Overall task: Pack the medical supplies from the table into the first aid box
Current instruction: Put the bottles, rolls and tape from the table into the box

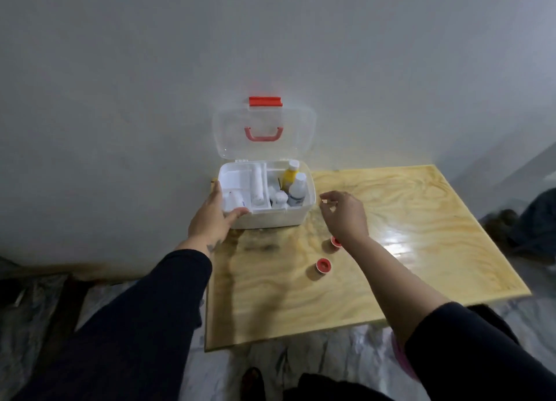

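The white first aid box (296,217) stands open at the table's far left, its clear lid (298,123) leaning up against the wall. Inside are a yellow bottle (290,176), a white bottle (297,191), a bandage roll (258,187) and small white items. My left hand (210,217) grips the box's front left corner, thumb over the rim. My right hand (346,212) hovers just right of the box, fingers loosely curled, holding nothing. Two red tape rolls lie on the table: one (335,241) partly under my right wrist, the other (322,265) nearer me.
The low wooden table (421,220) sits against a grey wall, with bare surface to the right. Dark cloth lies at the far right (535,220). Crumpled sheeting covers the floor around the table (301,358).
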{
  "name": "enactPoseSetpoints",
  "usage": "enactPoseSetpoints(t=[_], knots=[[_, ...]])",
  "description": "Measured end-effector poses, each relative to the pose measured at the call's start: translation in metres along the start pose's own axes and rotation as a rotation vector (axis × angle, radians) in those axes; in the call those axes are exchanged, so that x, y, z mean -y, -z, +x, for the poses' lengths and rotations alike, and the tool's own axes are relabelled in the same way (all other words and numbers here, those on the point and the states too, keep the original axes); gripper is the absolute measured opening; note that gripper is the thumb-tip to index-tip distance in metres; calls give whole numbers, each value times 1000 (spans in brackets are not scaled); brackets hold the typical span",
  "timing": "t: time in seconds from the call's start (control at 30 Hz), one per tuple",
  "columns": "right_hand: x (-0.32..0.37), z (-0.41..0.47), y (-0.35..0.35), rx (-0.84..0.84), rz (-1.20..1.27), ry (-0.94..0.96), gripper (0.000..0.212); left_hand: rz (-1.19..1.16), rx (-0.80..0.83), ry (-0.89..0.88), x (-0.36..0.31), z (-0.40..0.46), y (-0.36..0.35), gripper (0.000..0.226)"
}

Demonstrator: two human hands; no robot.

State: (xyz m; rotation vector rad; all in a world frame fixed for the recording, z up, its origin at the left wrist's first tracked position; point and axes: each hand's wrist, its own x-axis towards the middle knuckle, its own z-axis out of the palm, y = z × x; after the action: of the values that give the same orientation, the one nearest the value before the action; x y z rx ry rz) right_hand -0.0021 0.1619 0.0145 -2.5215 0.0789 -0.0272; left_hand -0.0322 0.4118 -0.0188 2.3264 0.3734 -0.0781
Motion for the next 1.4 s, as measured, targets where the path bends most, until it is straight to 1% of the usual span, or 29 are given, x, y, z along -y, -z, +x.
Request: enactPoseSetpoints(t=[0.07,0.13,0.23,0.3,0.47,0.63,0.77,0.87,1.0,1.1,1.27,1.4], knots=[[-25,-13,-8,73,-84,-100,32,-2,4,18,0,1,-1,94],[-42,-28,-18,141,-158,-155,39,-15,6,35,-2,-1,-3,93],[-57,-43,-28,276,-252,-122,46,-33,1,47,-4,-3,-3,92],[-61,-48,-33,318,-276,-81,46,-21,-3,49,-4,-2,-3,92],[-59,-65,-39,281,-296,-7,47,-39,1,62,-4,-3,-4,93],[-59,-71,-45,250,-282,37,36,-40,6,54,-8,-7,-4,91],[-59,-70,-51,225,-292,111,37,-54,9,63,-9,-8,-3,91],[-62,-65,-52,243,-364,157,39,-59,12,73,-11,-8,-2,92],[-57,-61,-52,279,-413,222,36,-73,5,61,-14,-12,-2,90],[-37,-53,-47,270,-364,310,35,-103,5,66,-15,-13,-2,90],[27,-25,-25,150,-202,531,29,-107,12,83,-15,-11,-2,91],[81,8,-21,151,-141,619,31,-90,21,73,-12,-3,-3,94]])
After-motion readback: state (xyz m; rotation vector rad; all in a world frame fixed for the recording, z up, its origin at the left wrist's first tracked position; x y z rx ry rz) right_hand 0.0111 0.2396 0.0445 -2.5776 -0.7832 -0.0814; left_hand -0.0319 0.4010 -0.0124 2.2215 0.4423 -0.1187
